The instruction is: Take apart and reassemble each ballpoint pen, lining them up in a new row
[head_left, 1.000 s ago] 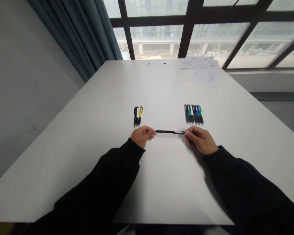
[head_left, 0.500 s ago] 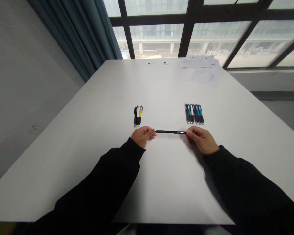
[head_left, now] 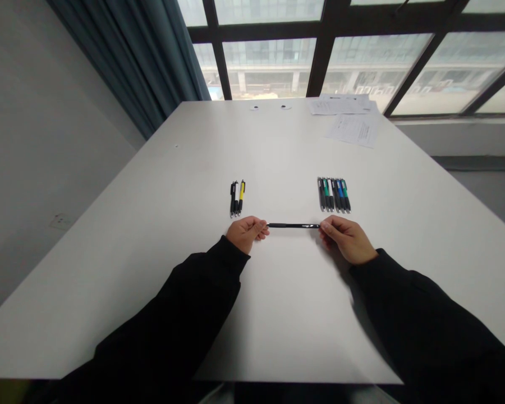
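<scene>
A black pen is stretched level between both hands, just above the white table. My left hand pinches its left end between thumb and fingers. At the other end, my right hand pinches the tip of the pen in the same way. Beyond my left hand lie three pens side by side: a black pen, a white pen and a yellow pen. Past my right hand is a row of several pens in grey, green, white and blue, lined up closely.
The white table reaches to the window. Paper sheets lie at its far right. Two small white pieces with dark spots sit at the far edge. A blue curtain hangs at the left beside the wall.
The black pen has turned about its length, so its clip no longer stands out below the barrel. Both hands stay in nearly the same place.
</scene>
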The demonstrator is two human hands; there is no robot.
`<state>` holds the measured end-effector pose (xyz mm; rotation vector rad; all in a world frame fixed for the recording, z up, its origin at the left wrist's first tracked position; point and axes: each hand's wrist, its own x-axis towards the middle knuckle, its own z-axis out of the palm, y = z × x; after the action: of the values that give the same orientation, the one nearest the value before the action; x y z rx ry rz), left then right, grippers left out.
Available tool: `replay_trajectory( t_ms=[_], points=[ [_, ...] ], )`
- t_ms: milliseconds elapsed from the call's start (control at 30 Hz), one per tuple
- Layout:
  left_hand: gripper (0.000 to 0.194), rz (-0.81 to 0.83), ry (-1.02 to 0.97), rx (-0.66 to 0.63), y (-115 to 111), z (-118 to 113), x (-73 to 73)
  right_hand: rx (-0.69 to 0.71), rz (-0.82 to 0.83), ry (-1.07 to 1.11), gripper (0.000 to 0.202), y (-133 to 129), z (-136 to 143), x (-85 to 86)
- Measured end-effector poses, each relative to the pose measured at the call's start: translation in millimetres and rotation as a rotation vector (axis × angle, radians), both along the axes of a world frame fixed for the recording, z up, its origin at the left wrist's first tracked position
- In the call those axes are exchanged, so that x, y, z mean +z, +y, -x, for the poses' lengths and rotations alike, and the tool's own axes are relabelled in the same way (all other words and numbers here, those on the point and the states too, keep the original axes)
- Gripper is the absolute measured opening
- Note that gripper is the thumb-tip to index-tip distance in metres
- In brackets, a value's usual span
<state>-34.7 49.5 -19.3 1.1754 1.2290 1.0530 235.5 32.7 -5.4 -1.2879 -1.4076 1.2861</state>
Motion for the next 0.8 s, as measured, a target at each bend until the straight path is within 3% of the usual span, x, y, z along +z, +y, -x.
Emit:
replay_trajectory(
  t_ms=[800],
  points=[
    [0.046, -0.011, 0.038, -0.048, -2.0, -1.7, 5.0, -0.014, 0.03, 0.047, 0.039, 0.6, 0.5, -0.5]
  ],
)
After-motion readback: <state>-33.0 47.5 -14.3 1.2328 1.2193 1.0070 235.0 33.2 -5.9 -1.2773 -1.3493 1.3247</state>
